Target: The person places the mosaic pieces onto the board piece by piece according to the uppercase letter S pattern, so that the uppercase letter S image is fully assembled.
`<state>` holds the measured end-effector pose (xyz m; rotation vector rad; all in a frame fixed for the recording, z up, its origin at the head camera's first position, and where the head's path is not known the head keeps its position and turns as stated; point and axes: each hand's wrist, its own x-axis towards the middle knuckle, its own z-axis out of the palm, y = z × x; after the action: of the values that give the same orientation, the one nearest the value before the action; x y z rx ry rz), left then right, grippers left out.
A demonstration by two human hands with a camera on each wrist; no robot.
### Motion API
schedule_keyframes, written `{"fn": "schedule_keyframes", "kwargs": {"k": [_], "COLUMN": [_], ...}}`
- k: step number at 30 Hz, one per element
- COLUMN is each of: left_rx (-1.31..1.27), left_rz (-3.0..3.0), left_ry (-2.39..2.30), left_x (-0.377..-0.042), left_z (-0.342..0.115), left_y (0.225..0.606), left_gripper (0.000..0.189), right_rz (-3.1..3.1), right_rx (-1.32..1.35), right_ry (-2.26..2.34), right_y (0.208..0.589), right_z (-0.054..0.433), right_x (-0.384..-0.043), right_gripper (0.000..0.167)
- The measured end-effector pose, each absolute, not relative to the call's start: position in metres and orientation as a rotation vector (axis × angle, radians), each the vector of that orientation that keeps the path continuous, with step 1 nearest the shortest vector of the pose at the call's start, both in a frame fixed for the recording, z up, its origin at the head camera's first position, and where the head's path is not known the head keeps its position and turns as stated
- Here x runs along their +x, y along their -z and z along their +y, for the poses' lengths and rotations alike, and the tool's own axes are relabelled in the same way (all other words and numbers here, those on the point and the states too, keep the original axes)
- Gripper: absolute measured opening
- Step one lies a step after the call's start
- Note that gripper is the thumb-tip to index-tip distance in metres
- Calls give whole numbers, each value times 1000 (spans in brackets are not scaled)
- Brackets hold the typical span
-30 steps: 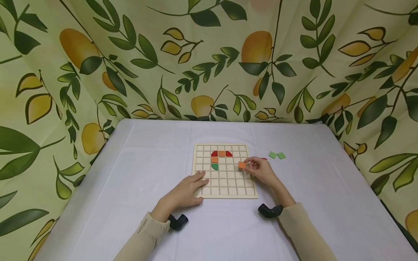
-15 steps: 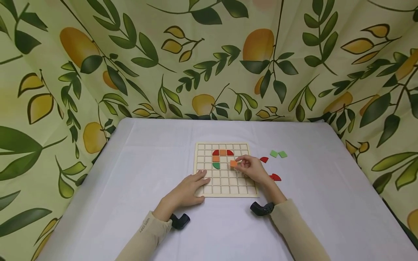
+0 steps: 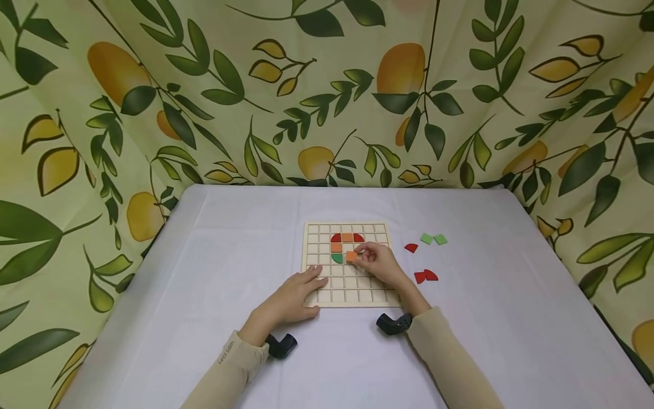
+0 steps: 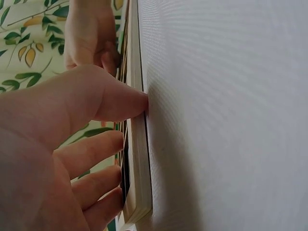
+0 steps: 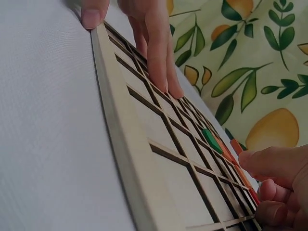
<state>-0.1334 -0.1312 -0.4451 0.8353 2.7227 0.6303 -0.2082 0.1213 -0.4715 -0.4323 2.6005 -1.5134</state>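
My right hand (image 3: pixel 380 266) pinches an orange square tile (image 3: pixel 351 257) between thumb and fingertips, close over the wooden grid board (image 3: pixel 352 282). In the right wrist view the held tile (image 5: pixel 236 146) is tilted above the grid. Just left of it a green quarter-round piece (image 3: pixel 337 258) sits in a cell. Above that lie an orange square (image 3: pixel 336 247), two red quarter-round pieces (image 3: pixel 358 238) and another orange square (image 3: pixel 347 237) between them. My left hand (image 3: pixel 291 295) rests its straight fingers on the board's left part. Its thumb (image 4: pixel 120 101) touches the board's front edge.
Right of the board, a red quarter-round piece (image 3: pixel 411 248) lies alone and two more red pieces (image 3: pixel 431 275) lie together. Two light green squares (image 3: pixel 440 240) lie farther back. A white cloth (image 3: pixel 235 227) covers the table. A leaf-patterned curtain (image 3: pixel 317 136) hangs behind.
My right hand has carried the orange tile leftward over the board, close to the green piece. The red pieces on the right have come into full view. My left hand stays in place.
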Motion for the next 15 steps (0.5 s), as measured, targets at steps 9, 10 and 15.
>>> {"fn": "schedule_keyframes", "kwargs": {"k": [9,10,15], "left_rx": [831,833,833], "left_rz": [2721,2721,2715], "left_ry": [-624,-620,-623], "left_x": [-134,-135,-135], "left_z": [-130,-130,-132], "left_y": [445,445,446], "left_gripper": [63,62,62], "right_rz": [2652,2656,2706], "right_rx": [-416,-410,-377], "right_ry": [1468,1460,1399], "right_y": [473,474,476], "right_z": [120,119,116], "right_x": [-208,-208,-208], "right_gripper": [24,24,23]}}
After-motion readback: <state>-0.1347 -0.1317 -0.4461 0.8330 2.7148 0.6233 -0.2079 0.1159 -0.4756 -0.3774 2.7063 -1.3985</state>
